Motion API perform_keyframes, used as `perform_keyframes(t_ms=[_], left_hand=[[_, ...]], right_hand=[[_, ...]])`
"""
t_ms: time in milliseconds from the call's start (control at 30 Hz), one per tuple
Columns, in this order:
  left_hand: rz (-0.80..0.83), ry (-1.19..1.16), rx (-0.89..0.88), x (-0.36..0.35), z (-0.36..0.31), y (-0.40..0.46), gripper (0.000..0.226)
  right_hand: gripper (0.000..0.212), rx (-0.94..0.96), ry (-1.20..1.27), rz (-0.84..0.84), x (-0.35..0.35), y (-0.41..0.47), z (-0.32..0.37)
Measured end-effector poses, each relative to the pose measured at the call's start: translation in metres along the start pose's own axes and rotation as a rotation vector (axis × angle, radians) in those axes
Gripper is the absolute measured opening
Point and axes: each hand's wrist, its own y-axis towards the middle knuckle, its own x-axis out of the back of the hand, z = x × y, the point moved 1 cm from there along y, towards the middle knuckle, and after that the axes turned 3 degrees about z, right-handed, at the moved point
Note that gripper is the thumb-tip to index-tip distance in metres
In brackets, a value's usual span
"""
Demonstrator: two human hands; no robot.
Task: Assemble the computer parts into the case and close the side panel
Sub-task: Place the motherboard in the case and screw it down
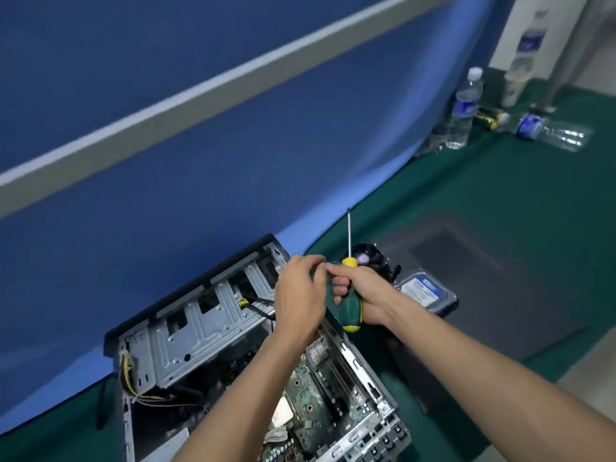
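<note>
**Screwdriver held up over the open computer case**

Above the open case, the right hand (pixel 361 293) has its fingers curled tight round the green and yellow handle of a screwdriver (pixel 349 288). The left hand (pixel 301 293) is just beside it, with fingertips bent in and touching the top of the handle; it is too blurry to tell if they pinch anything small.

Under the hands is a green mat (pixel 500 201). A big blue wall (pixel 166 195) with a grey strip stands behind it.

The screwdriver stands almost straight up. Its thin metal tip points up and away, and its fat end points down.

The computer case (pixel 200 321) lies on its side with the side open, so the green board (pixel 320 401) inside shows. The arms hide part of it. A hard drive (pixel 425 291) lies on the mat to the right, and a round fan (pixel 370 258) peeks out behind the right hand. Water bottles (pixel 463 111) are far back; one lies flat.
</note>
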Motion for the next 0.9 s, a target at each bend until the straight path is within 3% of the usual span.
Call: perform_keyframes(t_ms=[167, 500, 600, 667, 733, 900], left_hand=[[-0.129, -0.102, 0.040, 0.025, 0.000, -0.001, 0.017], [-0.320, 0.172, -0.115, 0.055, 0.031, -0.030, 0.019], [-0.339, 0.135, -0.061, 0.062, 0.041, -0.038, 0.018], [-0.338, -0.062, 0.114, 0.067, 0.047, -0.041, 0.022], [-0.375, -0.449, 0.354, 0.073, 0.055, -0.043, 0.025], [-0.494, -1.173, 0.732, 0.089, 0.086, -0.060, 0.011]], right_hand=[[0.017, -0.076, 0.067, 0.085, -0.029, -0.002, 0.002], [0.024, -0.185, 0.004, 0.163, -0.071, -0.003, -0.023], [0.021, -0.241, -0.137, 0.187, -0.077, -0.002, -0.030], [0.024, -0.240, -0.383, 0.183, -0.081, 0.000, -0.033], [0.024, -0.187, -0.760, 0.179, -0.086, 0.001, -0.034], [0.005, 0.036, -1.430, 0.254, -0.099, -0.007, -0.033]])
